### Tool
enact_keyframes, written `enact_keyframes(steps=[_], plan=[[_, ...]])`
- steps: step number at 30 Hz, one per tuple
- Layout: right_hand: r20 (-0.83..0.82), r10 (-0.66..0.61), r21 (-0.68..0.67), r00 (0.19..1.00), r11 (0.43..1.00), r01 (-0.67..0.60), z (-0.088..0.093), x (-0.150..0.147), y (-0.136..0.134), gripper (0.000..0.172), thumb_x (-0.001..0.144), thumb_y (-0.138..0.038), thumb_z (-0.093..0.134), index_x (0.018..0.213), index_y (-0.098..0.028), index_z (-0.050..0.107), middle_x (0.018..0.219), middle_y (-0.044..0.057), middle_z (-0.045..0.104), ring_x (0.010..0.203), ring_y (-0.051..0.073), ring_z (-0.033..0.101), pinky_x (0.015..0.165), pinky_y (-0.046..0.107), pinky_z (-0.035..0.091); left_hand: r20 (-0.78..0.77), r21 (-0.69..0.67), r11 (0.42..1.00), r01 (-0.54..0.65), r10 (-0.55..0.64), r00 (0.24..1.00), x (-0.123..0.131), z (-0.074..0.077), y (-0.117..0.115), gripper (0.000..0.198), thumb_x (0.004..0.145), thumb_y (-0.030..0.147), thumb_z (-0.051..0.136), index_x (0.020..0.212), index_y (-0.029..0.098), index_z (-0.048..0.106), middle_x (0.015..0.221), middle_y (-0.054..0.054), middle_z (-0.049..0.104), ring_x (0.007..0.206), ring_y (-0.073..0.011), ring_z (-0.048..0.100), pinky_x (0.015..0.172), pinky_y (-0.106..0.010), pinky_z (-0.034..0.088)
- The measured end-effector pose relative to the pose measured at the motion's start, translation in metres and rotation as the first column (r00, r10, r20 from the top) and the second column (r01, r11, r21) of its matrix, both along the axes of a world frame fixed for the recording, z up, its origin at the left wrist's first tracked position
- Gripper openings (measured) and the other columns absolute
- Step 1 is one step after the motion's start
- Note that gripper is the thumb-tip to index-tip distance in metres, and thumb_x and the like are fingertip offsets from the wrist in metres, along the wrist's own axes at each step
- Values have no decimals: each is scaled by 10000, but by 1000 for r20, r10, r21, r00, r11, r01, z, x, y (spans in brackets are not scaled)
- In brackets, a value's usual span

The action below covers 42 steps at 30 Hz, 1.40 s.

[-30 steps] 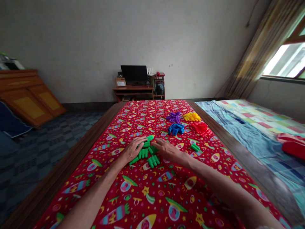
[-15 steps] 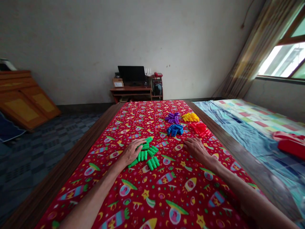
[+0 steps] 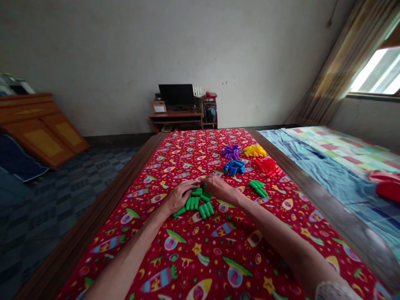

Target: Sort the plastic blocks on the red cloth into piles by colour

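Note:
A heap of green plastic pieces [image 3: 196, 203] lies on the red rocket-print cloth [image 3: 218, 254]. My left hand [image 3: 178, 197] rests on the heap's left side, fingers curled over the pieces. My right hand [image 3: 218, 187] is at the heap's far right edge, fingers bent onto the green pieces. A smaller green cluster [image 3: 258, 188] lies apart, to the right of my right hand. Whether either hand grips a piece is hidden by the fingers.
Beyond the hands lie sorted heaps: blue [image 3: 233, 167], purple [image 3: 231, 152], yellow [image 3: 254, 151] and red [image 3: 267, 166]. A wooden table edge [image 3: 103, 196] borders the cloth. A bed with a checked sheet [image 3: 337, 162] stands at the right, a desk with a monitor [image 3: 176, 96] at the far wall.
My right hand went right to the spot of the small green cluster, then came back to the main green heap. The small cluster now holds more pieces. My left hand stayed on the heap.

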State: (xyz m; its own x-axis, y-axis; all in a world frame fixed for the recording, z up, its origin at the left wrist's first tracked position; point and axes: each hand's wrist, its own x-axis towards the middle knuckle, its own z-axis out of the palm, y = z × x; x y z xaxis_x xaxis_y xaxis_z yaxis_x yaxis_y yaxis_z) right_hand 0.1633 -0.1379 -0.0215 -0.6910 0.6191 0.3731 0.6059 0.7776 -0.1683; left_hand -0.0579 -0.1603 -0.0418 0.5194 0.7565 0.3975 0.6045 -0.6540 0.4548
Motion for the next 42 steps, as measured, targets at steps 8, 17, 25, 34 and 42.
enact_keyframes(steps=[8, 17, 25, 34, 42], plan=[[129, -244, 112, 961, 967, 230, 7, 95, -30, 170, 886, -86, 460, 838, -177, 595, 848, 93, 607, 836, 204, 514, 751, 319, 411, -5, -15, 1000, -26, 26, 1000, -3, -2, 3, 376, 924, 322, 377, 1079, 220, 704, 1254, -78, 644, 1191, -233, 567, 1045, -425, 449], [11, -220, 130, 975, 968, 217, 2, 115, -51, 183, 867, -111, 479, 935, -189, 630, 938, 97, 639, 1000, 238, 533, 969, 456, 351, -16, -23, 999, -48, 48, 999, -3, -1, 3, 413, 925, 330, 359, 1196, 203, 644, 1252, -81, 643, 1182, -232, 568, 1053, -414, 435], [-48, 117, -18, 992, 993, -118, -3, 16, -40, 203, 915, -242, 524, 1095, -165, 578, 917, 83, 636, 807, 157, 579, 749, 273, 444, -27, -3, 998, -69, 69, 997, -2, -3, 1, 428, 935, 324, 350, 1273, 202, 583, 1252, -75, 643, 1207, -222, 551, 1067, -410, 418], [-128, -85, 56, 988, 994, 93, 2, 93, -45, 202, 954, -224, 417, 976, -163, 608, 886, 82, 608, 818, 166, 544, 740, 283, 434, 16, -9, 999, -38, 38, 999, -2, -5, 1, 375, 928, 322, 372, 1122, 200, 669, 1224, -91, 660, 1184, -234, 574, 1063, -432, 427], [41, -311, 104, 950, 947, 305, 20, 144, -47, 149, 902, -265, 540, 818, -187, 636, 887, 94, 624, 842, 209, 521, 720, 319, 396, -8, -19, 999, -36, 36, 999, -3, -2, 2, 405, 931, 334, 348, 1157, 199, 656, 1247, -90, 645, 1198, -233, 561, 1067, -415, 420]])
